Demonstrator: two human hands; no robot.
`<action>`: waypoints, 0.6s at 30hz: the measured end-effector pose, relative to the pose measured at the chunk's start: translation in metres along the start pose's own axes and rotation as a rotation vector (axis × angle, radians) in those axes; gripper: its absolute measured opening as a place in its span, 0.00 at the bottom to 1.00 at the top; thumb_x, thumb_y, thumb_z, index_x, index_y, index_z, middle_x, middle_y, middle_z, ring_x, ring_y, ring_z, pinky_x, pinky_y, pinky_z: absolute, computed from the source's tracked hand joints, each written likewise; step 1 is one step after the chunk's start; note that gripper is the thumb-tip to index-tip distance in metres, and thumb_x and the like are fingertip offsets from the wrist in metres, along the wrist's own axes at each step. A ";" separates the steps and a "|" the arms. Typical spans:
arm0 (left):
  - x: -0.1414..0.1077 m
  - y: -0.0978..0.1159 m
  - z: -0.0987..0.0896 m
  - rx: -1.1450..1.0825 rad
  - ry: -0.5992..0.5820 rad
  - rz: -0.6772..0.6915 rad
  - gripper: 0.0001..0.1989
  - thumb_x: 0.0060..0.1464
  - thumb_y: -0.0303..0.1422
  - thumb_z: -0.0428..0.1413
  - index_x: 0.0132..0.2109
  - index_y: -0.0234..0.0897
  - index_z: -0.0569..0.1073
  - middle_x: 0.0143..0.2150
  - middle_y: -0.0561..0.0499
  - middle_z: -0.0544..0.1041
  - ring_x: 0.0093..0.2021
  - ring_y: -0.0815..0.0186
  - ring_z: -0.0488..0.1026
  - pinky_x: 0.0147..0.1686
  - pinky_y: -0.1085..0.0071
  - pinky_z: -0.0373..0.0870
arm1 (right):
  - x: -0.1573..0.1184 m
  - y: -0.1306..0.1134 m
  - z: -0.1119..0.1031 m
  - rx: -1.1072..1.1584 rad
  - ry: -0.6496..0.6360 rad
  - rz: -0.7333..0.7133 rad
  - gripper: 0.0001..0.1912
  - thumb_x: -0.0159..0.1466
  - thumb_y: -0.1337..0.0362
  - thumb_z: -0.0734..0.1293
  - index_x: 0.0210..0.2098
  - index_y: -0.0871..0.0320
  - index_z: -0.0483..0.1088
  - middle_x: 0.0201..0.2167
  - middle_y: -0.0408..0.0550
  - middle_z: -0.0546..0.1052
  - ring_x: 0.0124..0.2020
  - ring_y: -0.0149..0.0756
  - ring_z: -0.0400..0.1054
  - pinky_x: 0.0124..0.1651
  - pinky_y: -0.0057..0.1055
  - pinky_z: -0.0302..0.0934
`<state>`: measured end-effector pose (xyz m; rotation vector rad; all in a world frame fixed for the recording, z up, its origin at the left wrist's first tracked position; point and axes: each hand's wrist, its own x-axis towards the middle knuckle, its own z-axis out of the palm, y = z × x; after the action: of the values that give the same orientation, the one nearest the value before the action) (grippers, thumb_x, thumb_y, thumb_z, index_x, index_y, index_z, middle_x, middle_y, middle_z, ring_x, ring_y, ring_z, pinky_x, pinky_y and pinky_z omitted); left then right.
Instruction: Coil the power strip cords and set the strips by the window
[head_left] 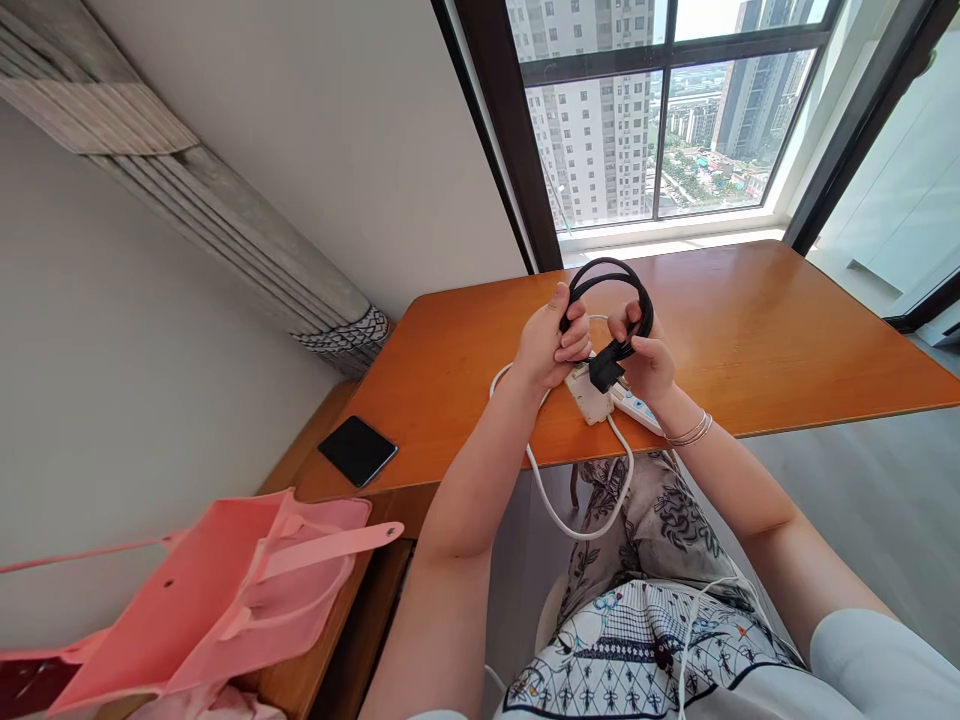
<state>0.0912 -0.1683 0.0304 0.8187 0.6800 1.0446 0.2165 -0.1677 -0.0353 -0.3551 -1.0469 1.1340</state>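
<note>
The left hand [553, 340] is curled nearly closed around one side of a looped black cord [647, 305]; the right hand [649, 368] pinches the other side between partly bent fingers. The coil stands up between them, above the near edge of the bench [750, 345], with its plug [606, 369] hanging at the bottom by the right hand.

No tie shows on the coil, so it could spring open if either grip loosened. The plug's prongs might also catch on the white block [590, 396] or the power strip [636, 408] just below. A white cable [628, 475] droops over the bench edge towards the lap; an arm or knee snagging it could drag the strip off.

Farther out, a phone [358, 451] lies flat on the bench, to the left. Beyond it, a pink bag [191, 590] leans over at the left, its strap [330, 552] sticking out towards the bench. A dark red hollow shows at its lower left, but what it holds cannot be told.
</note>
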 end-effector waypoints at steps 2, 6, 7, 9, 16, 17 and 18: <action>0.001 0.001 -0.002 -0.036 -0.008 -0.031 0.29 0.64 0.55 0.50 0.26 0.37 0.56 0.13 0.64 0.50 0.08 0.80 0.45 0.11 0.82 0.46 | -0.002 -0.005 0.003 0.030 -0.057 0.000 0.26 0.45 0.50 0.73 0.33 0.51 0.55 0.27 0.41 0.57 0.32 0.37 0.57 0.40 0.38 0.61; 0.003 0.004 -0.004 -0.082 -0.013 -0.100 0.28 0.65 0.53 0.48 0.26 0.37 0.57 0.12 0.65 0.49 0.08 0.81 0.43 0.10 0.83 0.44 | -0.008 -0.012 0.009 0.206 -0.175 0.061 0.27 0.45 0.51 0.75 0.34 0.51 0.57 0.27 0.40 0.54 0.34 0.39 0.61 0.43 0.42 0.64; 0.003 0.005 -0.004 -0.086 -0.017 -0.116 0.28 0.66 0.53 0.48 0.26 0.37 0.57 0.12 0.65 0.49 0.08 0.81 0.42 0.10 0.83 0.44 | -0.010 -0.012 0.009 0.231 -0.190 0.056 0.26 0.46 0.52 0.75 0.35 0.50 0.57 0.27 0.39 0.54 0.33 0.38 0.61 0.44 0.42 0.64; 0.003 0.006 -0.003 -0.090 -0.021 -0.133 0.28 0.66 0.52 0.49 0.25 0.36 0.57 0.12 0.65 0.48 0.07 0.81 0.42 0.10 0.84 0.44 | -0.012 -0.011 0.009 0.238 -0.206 0.023 0.27 0.47 0.52 0.76 0.35 0.50 0.57 0.28 0.39 0.55 0.31 0.36 0.60 0.46 0.44 0.64; 0.006 0.004 -0.007 -0.066 -0.113 -0.180 0.28 0.69 0.49 0.42 0.25 0.36 0.58 0.12 0.63 0.49 0.07 0.81 0.44 0.09 0.84 0.41 | -0.016 0.000 0.000 -0.104 -0.210 -0.078 0.37 0.42 0.37 0.78 0.36 0.49 0.56 0.34 0.43 0.60 0.39 0.41 0.62 0.51 0.48 0.64; 0.007 0.004 -0.008 -0.066 -0.127 -0.181 0.28 0.69 0.49 0.42 0.25 0.36 0.58 0.12 0.63 0.49 0.07 0.81 0.44 0.09 0.84 0.41 | -0.016 0.001 -0.001 -0.148 -0.203 -0.085 0.38 0.42 0.35 0.77 0.36 0.49 0.56 0.33 0.43 0.60 0.39 0.41 0.62 0.50 0.48 0.65; 0.007 0.004 -0.009 -0.067 -0.138 -0.181 0.28 0.69 0.50 0.43 0.25 0.36 0.58 0.12 0.63 0.49 0.07 0.81 0.44 0.09 0.84 0.42 | -0.016 0.001 -0.001 -0.176 -0.191 -0.091 0.38 0.43 0.33 0.75 0.36 0.49 0.55 0.33 0.43 0.60 0.39 0.41 0.63 0.49 0.48 0.65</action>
<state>0.0852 -0.1585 0.0281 0.7490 0.5867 0.8351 0.2163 -0.1809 -0.0446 -0.3385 -1.3231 1.0111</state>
